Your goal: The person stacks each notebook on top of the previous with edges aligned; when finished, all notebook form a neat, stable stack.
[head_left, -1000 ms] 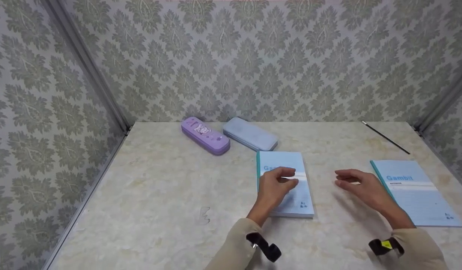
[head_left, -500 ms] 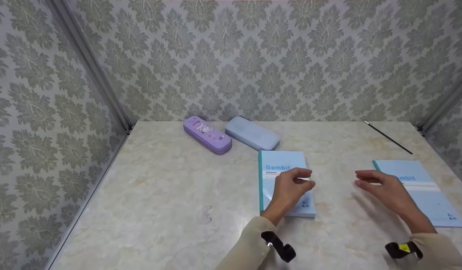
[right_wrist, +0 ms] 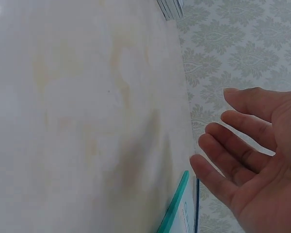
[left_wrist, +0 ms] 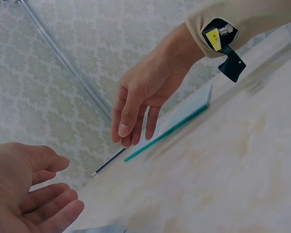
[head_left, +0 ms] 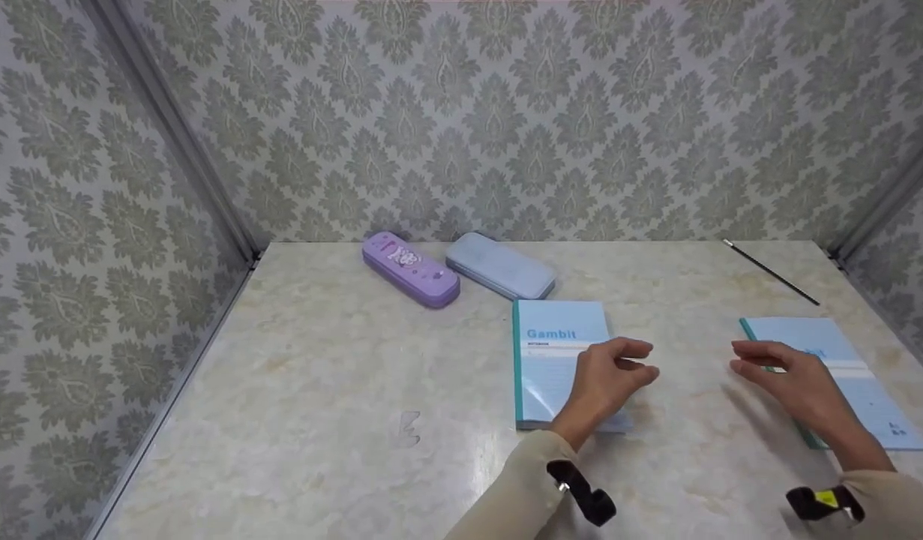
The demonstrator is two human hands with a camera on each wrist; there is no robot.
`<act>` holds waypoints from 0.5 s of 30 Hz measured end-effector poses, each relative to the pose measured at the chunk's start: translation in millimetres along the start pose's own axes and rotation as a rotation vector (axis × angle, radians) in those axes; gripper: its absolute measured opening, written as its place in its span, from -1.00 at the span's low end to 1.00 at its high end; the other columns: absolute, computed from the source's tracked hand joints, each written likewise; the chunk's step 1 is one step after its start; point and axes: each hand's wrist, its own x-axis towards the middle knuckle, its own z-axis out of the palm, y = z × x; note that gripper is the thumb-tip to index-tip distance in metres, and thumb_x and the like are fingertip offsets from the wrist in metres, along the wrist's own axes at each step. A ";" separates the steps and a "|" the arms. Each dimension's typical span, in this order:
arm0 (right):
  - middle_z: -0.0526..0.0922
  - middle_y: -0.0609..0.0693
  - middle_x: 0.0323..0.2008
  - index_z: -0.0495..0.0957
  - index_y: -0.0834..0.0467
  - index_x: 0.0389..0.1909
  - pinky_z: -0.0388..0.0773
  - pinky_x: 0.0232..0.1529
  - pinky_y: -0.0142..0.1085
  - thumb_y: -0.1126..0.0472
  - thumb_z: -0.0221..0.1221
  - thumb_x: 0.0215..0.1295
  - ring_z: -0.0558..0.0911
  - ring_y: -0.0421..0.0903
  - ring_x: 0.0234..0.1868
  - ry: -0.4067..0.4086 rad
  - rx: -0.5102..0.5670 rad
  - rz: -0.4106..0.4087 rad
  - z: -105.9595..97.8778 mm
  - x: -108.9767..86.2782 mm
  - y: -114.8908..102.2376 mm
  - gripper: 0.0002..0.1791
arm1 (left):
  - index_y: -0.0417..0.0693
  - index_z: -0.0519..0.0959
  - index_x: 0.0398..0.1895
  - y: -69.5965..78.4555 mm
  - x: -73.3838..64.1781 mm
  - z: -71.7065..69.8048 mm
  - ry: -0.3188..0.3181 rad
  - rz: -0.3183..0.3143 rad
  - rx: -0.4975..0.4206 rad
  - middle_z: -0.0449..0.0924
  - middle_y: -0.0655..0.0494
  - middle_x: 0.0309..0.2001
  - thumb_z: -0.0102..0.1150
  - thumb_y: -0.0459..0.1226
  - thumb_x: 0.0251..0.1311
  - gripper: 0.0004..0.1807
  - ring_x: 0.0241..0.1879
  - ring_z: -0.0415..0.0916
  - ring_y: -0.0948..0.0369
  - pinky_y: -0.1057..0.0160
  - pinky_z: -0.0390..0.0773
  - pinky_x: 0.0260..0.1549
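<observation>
In the head view my left hand (head_left: 607, 381) hovers over the right side of a pale blue "Gambit" notebook (head_left: 543, 382) with a green spine. Its fingers are loosely bent and hold nothing. My right hand (head_left: 802, 386) hangs above the left part of a second such notebook (head_left: 873, 405), covering some of its title. Nothing lies between its fingers either. A stretch of table separates the hands. The left wrist view catches the right hand (left_wrist: 148, 85) above the green spine (left_wrist: 167, 130). In the right wrist view, relaxed fingers (right_wrist: 228, 155) show beside the notebook's corner.
A purple pencil case (head_left: 412, 271) and a grey-blue case (head_left: 500, 266) lie near the back wall, the latter close to the left notebook's top. A thin black pencil (head_left: 772, 274) lies at the back right. Patterned walls (head_left: 461, 120) bound the table.
Both hands have shifted to the right. The left hand uncovers more of its notebook's cover, while the right hand now overlaps the other notebook. Notebooks, cases and pencil stay where they were.
</observation>
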 end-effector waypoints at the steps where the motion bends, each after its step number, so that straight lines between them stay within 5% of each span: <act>1: 0.61 0.32 0.27 0.55 0.29 0.37 0.43 -0.13 -0.59 -0.07 0.24 0.57 0.35 -0.72 -0.06 0.000 0.000 0.004 -0.7 0.1 1.6 -0.40 | 0.05 0.79 -0.02 0.7 0.3 0.9 -0.003 -0.002 0.003 0.76 0.31 -0.12 0.50 -0.36 0.26 -0.75 -0.24 0.65 0.44 0.41 0.65 -0.22; 6: 0.59 0.33 0.28 0.53 0.28 0.40 0.44 -0.17 -0.56 -0.09 0.24 0.56 0.39 -0.63 -0.03 0.007 -0.009 0.051 -6.2 -0.1 9.6 -0.38 | 0.07 0.79 -0.03 5.2 1.9 7.7 -0.002 -0.017 0.013 0.76 0.30 -0.11 0.51 -0.35 0.25 -0.75 -0.24 0.64 0.44 0.41 0.65 -0.22; 9: 0.56 0.39 0.29 0.50 0.32 0.41 0.55 -0.06 -0.35 -0.12 0.22 0.57 0.57 -0.18 0.14 0.017 -0.020 0.096 -7.7 -1.4 13.3 -0.33 | 0.03 0.79 -0.01 7.2 1.9 12.3 -0.001 -0.035 0.009 0.76 0.31 -0.12 0.52 -0.36 0.24 -0.73 -0.25 0.64 0.44 0.41 0.65 -0.23; 12: 0.49 0.45 0.32 0.43 0.36 0.45 0.54 0.09 0.07 -0.17 0.17 0.59 0.46 0.37 0.30 0.022 -0.013 0.164 -7.2 -2.4 16.4 -0.25 | 0.04 0.79 -0.01 8.2 1.1 16.4 -0.005 -0.068 0.008 0.76 0.32 -0.12 0.52 -0.36 0.24 -0.73 -0.25 0.64 0.43 0.40 0.65 -0.24; 15: 0.45 0.50 0.33 0.39 0.40 0.47 0.44 0.14 0.31 -0.18 0.14 0.60 0.37 0.51 0.34 0.045 -0.012 0.213 -7.1 -2.8 20.7 -0.23 | 0.08 0.78 0.00 7.9 0.0 19.6 -0.010 -0.089 0.015 0.75 0.33 -0.11 0.51 -0.35 0.26 -0.73 -0.23 0.63 0.44 0.41 0.65 -0.21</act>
